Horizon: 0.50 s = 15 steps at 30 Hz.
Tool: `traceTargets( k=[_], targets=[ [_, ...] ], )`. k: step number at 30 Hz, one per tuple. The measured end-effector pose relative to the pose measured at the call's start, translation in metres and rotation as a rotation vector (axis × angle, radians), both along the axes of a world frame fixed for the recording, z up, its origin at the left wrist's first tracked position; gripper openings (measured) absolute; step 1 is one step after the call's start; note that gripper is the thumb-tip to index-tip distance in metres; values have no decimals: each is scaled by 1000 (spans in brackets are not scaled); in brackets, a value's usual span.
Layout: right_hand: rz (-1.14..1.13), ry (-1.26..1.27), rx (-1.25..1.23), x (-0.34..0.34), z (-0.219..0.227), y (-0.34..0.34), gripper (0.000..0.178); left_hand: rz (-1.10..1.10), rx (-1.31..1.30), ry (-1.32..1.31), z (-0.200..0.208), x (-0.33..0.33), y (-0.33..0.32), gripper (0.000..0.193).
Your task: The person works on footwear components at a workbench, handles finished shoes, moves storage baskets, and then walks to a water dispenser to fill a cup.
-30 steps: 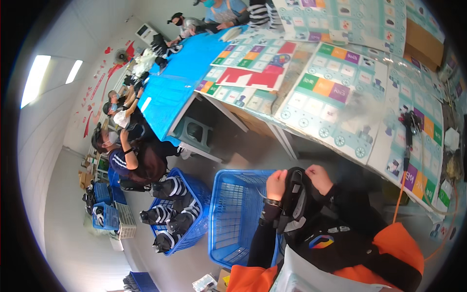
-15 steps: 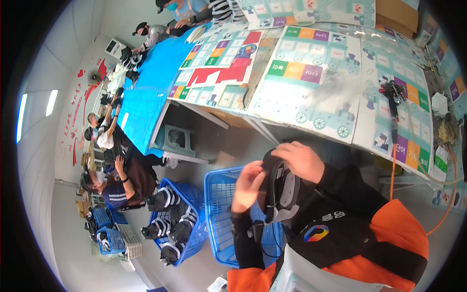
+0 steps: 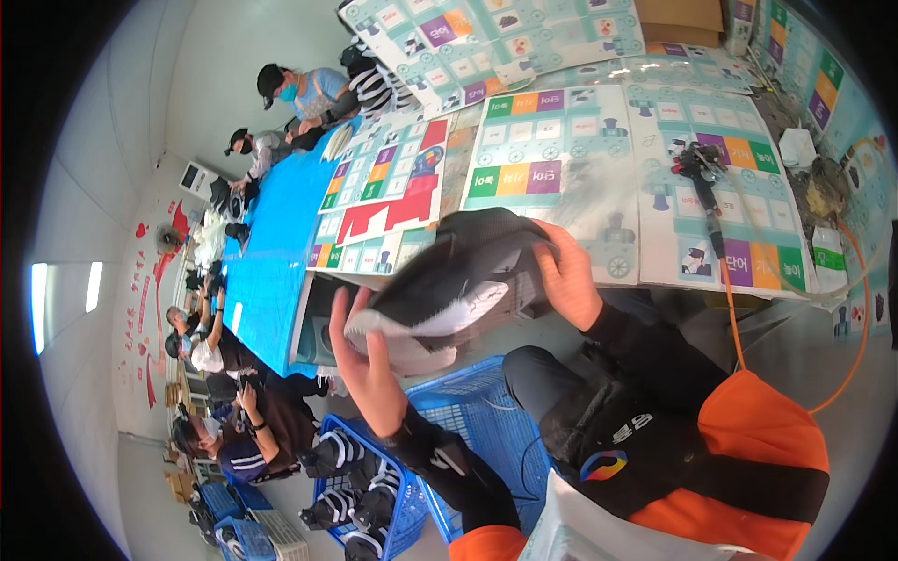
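I hold a black shoe with a white sole [image 3: 458,280] in both hands, tilted with its toe down to the left. My left hand [image 3: 367,366] grips the toe end from below. My right hand [image 3: 566,278] holds the heel end. The shoe hangs above a blue plastic basket [image 3: 486,421] and in front of the table edge.
A table covered with colourful printed mats [image 3: 599,159] lies ahead, with a black tool [image 3: 703,178] on an orange hose [image 3: 739,346]. A second blue basket with several black shoes [image 3: 360,481] stands at lower left. Several people sit along a blue-covered table [image 3: 267,271] at left.
The shoe has come up out of my lap and been turned sideways. My hands have spread to its two ends, and the view has swung toward the table.
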State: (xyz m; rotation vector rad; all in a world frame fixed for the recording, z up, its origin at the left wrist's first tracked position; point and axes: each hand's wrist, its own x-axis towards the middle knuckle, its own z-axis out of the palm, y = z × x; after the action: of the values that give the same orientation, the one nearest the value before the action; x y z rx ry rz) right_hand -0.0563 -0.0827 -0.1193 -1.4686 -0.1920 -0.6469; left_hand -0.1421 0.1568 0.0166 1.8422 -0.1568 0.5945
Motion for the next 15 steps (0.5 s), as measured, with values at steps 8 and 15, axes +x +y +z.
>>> traceTargets(
  k=[8,15],
  targets=[
    [129,106,-560,45,-15,-107,56,343,611,-352,57,90,-73,30],
    [-926,742,-1017,74,-48,-268,39,324,1060,-553,26,169,-121,31]
  ],
)
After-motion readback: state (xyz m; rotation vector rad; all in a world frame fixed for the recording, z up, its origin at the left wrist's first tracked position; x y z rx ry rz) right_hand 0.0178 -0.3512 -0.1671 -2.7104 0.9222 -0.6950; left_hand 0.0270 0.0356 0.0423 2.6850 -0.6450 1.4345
